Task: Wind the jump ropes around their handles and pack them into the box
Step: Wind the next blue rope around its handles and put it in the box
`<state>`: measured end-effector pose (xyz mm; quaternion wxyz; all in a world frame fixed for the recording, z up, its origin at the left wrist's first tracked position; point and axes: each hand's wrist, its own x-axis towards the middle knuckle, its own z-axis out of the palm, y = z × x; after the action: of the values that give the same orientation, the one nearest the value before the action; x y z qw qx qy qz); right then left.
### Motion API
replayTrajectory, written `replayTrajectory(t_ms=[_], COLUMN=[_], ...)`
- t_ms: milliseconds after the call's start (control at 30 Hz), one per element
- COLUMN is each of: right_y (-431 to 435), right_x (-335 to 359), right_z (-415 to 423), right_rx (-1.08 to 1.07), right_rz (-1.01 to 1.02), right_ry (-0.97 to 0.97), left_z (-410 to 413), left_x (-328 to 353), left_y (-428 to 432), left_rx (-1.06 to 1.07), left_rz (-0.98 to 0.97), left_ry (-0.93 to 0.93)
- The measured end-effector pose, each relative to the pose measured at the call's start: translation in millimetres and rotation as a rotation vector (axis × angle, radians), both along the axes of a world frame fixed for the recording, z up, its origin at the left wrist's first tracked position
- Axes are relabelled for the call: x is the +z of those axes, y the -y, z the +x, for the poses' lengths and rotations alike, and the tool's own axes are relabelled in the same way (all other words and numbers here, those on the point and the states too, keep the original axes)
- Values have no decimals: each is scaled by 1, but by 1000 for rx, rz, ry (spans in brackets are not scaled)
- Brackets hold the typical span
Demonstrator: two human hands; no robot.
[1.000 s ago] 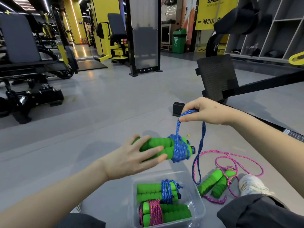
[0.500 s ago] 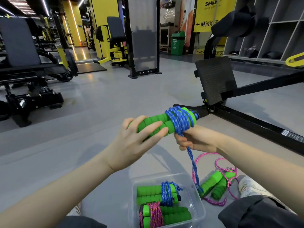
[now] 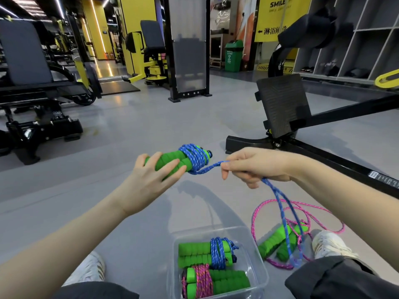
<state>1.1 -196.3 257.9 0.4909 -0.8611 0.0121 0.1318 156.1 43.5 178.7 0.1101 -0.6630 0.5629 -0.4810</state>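
My left hand [image 3: 151,180] grips a pair of green foam handles [image 3: 172,161] held side by side in the air, with blue rope coiled around their right end. My right hand [image 3: 252,167] pinches the blue rope [image 3: 207,168] just right of the coil; its loose doubled tail hangs down to the floor. Below, a clear plastic box [image 3: 257,251] holds two wound ropes, one blue [image 3: 218,252] and one pink [image 3: 203,281]. An unwound pink rope [image 3: 276,207] with green handles [image 3: 274,242] lies on the floor right of the box.
Grey gym floor all around. A black machine base and footplate [image 3: 280,108] stand behind my right hand. My white shoes [image 3: 330,244] and dark trouser legs flank the box. More gym machines [image 3: 32,93] fill the far left and back.
My right hand swung from below the handles out to their right, pulling the blue rope taut sideways. The handles dropped slightly and more turns sit on the coil.
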Motion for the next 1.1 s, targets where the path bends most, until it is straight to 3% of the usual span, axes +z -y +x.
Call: replayTrajectory(t_ms=[167,467,700,933,1100], right_y=[1,15,29,23,19], right_x=[17,20,-12,-49,-64], right_z=[2,1,0,-5,-7], right_rx=[-22,-16,-29,-153,-106], right_rz=[-279,-203,126,902,960], right_ry=[219,318,135,-130,-128], left_z=[-13,-50,-84,-79,-69], left_x=[-7,-4,11,12,8], left_y=[9,20,35,35,32], left_rx=[-53,-290,-472,-460,-379], left_rz=[78,164,9,-56,-151], left_ry=[1,-5,-28,-29,-45])
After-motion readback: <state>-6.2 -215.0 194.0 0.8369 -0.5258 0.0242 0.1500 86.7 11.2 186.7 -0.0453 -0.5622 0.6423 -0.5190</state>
